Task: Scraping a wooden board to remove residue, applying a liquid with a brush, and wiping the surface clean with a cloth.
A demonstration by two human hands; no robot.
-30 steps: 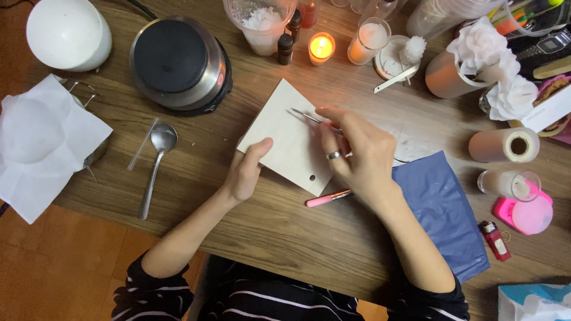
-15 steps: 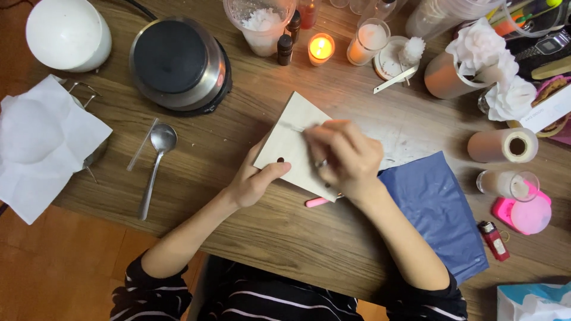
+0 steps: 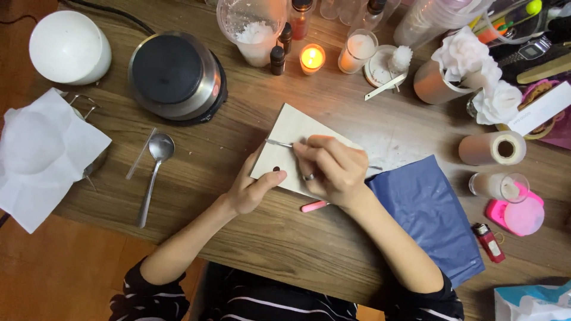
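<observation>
A right hand (image 3: 330, 169), fingers curled tight and a ring on one, grips thin metal tweezers (image 3: 278, 143) whose tips point left over a pale square wooden board (image 3: 291, 134); the left hand (image 3: 253, 187) lies flat and loose at the board's lower left edge, thumb stretched onto it beside a small dark dot, holding nothing; both forearms come up from the near edge of the brown wood-grain surface (image 3: 285, 238), sleeves dark with thin white stripes; the board sits tilted near the middle, with a bare strip of surface between it and the near edge; a pink pen-like stick (image 3: 313, 206) lies just below the right hand; a wrinkled blue sheet (image 3: 434, 208) spreads just right of the wrist; a steel spoon (image 3: 156, 172) rests well to the left; a round black-topped metal pot (image 3: 175, 74) stands behind, apart from the board; a lit tea candle (image 3: 312, 57) glows at the far edge.
</observation>
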